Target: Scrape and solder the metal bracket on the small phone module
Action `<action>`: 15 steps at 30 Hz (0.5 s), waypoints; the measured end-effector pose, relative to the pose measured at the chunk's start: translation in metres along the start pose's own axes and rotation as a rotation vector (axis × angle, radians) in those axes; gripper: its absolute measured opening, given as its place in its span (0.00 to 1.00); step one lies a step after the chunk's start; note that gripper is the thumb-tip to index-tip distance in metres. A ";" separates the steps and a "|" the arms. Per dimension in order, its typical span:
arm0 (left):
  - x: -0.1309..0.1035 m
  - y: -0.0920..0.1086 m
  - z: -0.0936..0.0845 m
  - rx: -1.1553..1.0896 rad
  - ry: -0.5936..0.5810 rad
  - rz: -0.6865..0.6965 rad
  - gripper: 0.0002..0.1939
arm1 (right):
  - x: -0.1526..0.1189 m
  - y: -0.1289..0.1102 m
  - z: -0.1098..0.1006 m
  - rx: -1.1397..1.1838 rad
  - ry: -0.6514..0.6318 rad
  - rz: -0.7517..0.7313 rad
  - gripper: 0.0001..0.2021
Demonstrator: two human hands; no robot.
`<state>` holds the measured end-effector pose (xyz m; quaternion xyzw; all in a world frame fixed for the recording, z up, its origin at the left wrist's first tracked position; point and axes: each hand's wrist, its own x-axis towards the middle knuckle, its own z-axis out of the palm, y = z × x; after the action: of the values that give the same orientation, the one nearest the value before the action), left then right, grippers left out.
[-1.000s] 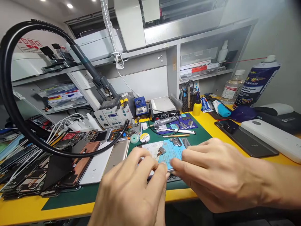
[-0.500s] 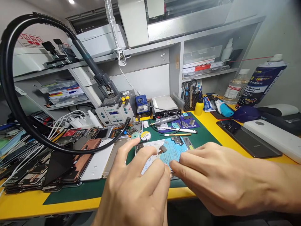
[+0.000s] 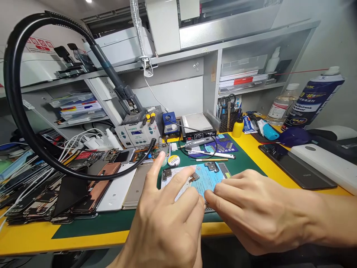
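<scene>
My left hand (image 3: 173, 219) is over the front of the mat, back turned to me. Its index finger points up and apart, while the lower fingers curl inward. Against them is my right hand (image 3: 248, 208), fingers pressed together in a pinch. Whatever the fingertips hold is hidden behind the hands. Just beyond lies a light blue and white printed sheet (image 3: 208, 181), partly covered by the hands. On it rest a small dark phone part (image 3: 212, 166), a little metal part with a brown flex cable (image 3: 193, 178) and, at its left, another dark part (image 3: 167, 174).
Several phones, including a white phone (image 3: 115, 191), and stacked phone parts (image 3: 39, 206) fill the left. A black hose (image 3: 11, 93) arches above them. Behind the sheet lie a white brush (image 3: 214, 153) and a round tin (image 3: 174, 160). At right are a black phone (image 3: 297, 166) and a spray can (image 3: 314, 98).
My left index finger has lifted, uncovering more of the dark part at the sheet's left. The view has shifted slightly; my right hand keeps its pinch.
</scene>
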<state>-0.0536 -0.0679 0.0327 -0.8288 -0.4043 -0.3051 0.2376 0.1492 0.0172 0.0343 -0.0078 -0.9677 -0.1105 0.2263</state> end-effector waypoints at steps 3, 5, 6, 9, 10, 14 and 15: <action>0.002 -0.004 0.001 0.004 0.000 0.011 0.16 | 0.001 0.003 0.003 -0.001 0.013 0.019 0.08; 0.005 -0.009 -0.002 0.007 -0.107 0.011 0.13 | 0.001 0.006 0.005 0.009 -0.007 0.066 0.09; 0.007 -0.012 -0.003 0.004 -0.122 0.011 0.12 | 0.000 0.007 0.006 0.018 -0.029 0.100 0.09; 0.010 -0.022 0.000 -0.027 -0.143 0.006 0.11 | -0.004 0.014 0.011 0.063 -0.059 0.208 0.11; 0.010 -0.026 0.003 -0.039 -0.157 0.003 0.11 | -0.006 0.017 0.014 0.082 -0.042 0.234 0.11; 0.006 -0.037 0.022 -0.103 -0.193 -0.049 0.10 | -0.015 0.034 0.025 0.175 -0.005 0.287 0.11; 0.004 -0.039 0.026 -0.133 -0.198 -0.069 0.10 | -0.017 0.037 0.026 0.199 -0.012 0.297 0.10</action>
<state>-0.0750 -0.0270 0.0233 -0.8543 -0.4331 -0.2562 0.1305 0.1554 0.0602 0.0116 -0.1288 -0.9634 0.0207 0.2341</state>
